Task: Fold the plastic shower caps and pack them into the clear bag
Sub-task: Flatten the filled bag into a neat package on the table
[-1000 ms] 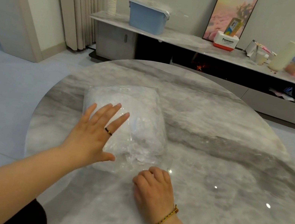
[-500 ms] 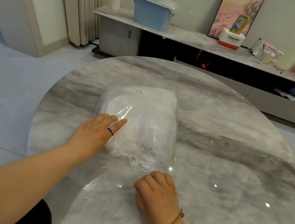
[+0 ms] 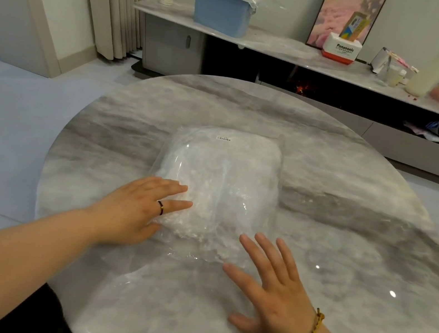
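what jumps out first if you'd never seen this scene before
A puffy clear plastic bag stuffed with white crinkly shower caps lies in the middle of the round grey marble table. The left hand rests flat on its near-left corner; the right hand spreads open by its near edge.

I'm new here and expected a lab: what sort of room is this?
Probably a home living or dining room: a round marble table, a long low cabinet with a framed picture leaning against the wall, and floor-length curtains.
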Tool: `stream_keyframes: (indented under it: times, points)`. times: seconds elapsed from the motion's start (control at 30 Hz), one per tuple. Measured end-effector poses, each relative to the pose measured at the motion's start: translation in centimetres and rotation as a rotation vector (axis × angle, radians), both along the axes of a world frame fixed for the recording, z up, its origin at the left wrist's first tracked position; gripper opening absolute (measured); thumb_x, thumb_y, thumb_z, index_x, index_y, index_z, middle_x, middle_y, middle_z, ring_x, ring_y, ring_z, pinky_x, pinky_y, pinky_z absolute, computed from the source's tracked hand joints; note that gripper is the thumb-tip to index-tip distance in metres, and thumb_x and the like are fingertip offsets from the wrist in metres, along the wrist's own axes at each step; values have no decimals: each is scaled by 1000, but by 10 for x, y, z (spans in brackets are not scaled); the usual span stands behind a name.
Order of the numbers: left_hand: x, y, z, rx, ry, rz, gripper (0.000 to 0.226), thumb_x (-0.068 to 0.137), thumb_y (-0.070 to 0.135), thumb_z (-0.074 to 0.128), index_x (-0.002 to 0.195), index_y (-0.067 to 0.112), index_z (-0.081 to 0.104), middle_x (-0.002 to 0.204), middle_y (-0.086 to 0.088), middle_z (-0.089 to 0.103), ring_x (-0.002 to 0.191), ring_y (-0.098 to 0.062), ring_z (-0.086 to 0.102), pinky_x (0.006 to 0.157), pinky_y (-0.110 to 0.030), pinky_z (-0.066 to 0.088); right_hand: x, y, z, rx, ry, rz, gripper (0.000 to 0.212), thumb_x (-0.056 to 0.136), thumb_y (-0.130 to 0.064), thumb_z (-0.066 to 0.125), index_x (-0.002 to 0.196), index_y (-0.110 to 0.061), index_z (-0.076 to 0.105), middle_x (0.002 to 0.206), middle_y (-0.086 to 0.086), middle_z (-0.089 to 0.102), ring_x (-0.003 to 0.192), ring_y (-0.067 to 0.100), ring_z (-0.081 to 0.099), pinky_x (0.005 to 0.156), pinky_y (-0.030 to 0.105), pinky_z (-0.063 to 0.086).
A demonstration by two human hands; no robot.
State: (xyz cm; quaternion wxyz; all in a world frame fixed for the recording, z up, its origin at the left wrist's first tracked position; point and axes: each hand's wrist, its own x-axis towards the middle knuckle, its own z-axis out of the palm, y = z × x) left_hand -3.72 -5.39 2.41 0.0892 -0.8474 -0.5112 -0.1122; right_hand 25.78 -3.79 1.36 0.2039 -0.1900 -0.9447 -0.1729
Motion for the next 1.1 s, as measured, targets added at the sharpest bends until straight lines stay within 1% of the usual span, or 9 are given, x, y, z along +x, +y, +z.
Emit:
stream_keyframes:
  times: [0.17,0.3,0.5,0.57,0.67,0.73,0.83,0.97,1.1]
  points:
    - [-11,-5,-8,-22,14,4,46,79,35,39,124,27,49,125,-6,60,116,-15,41,96,-27,31,14,10,-4,56,-16,28,44,65,-45,57,103,-25,48,142,13,26,142,28,8,116,41,7]
    - [-7,-3,-3,-15,-13,-19,39,70,28,58,107,21,69,115,-5,66,108,-15,54,77,-31,53,19,17,1,12,-26,-30,59,49,-36,79,97,-25,48,134,13,35,131,29,19,111,41,12]
    - [-6,0,-5,10,-64,2,50,48,3,85,95,16,74,105,-5,70,89,-24,70,60,-37,55,24,26,-2,-25,-75,-118,78,32,-17,76,104,-24,47,136,14,33,132,32,16,111,42,9]
    - [-4,1,-3,-39,-124,42,62,45,-12,84,101,14,72,114,-1,65,98,-18,66,70,-26,53,27,28,0,-41,-84,-130,81,32,-20,78,106,-25,47,137,15,32,133,34,16,111,42,9]
    - [-11,1,-9,-156,-368,207,56,80,-17,49,123,17,57,130,21,32,119,5,34,93,1,20,31,29,4,-50,-113,-142,83,35,-32,83,110,-28,46,137,15,31,128,36,27,110,40,9]
    - [-16,2,-11,-240,-492,295,53,82,-18,39,119,14,60,125,20,36,119,1,34,90,6,15,29,33,6,-53,-47,-145,72,44,-23,77,109,-26,47,136,14,32,124,34,31,110,39,10]
    - [-14,3,-4,-301,-665,361,53,79,-22,39,107,14,66,120,14,47,114,-2,41,84,9,21,19,37,3,-17,74,-111,36,68,-16,47,103,-23,47,132,13,35,121,33,35,111,37,11]
    - [-8,1,1,-330,-675,323,59,80,-18,47,92,39,55,119,17,46,113,-2,42,82,9,23,4,37,-5,8,116,-40,11,78,-16,47,78,-17,58,126,10,41,120,32,39,111,38,16]
    - [-2,0,4,-293,-547,325,50,82,-3,60,116,33,54,115,19,41,108,-2,41,79,-2,29,1,32,3,-84,237,23,17,94,-12,36,80,-16,44,113,3,46,118,27,43,113,33,20]
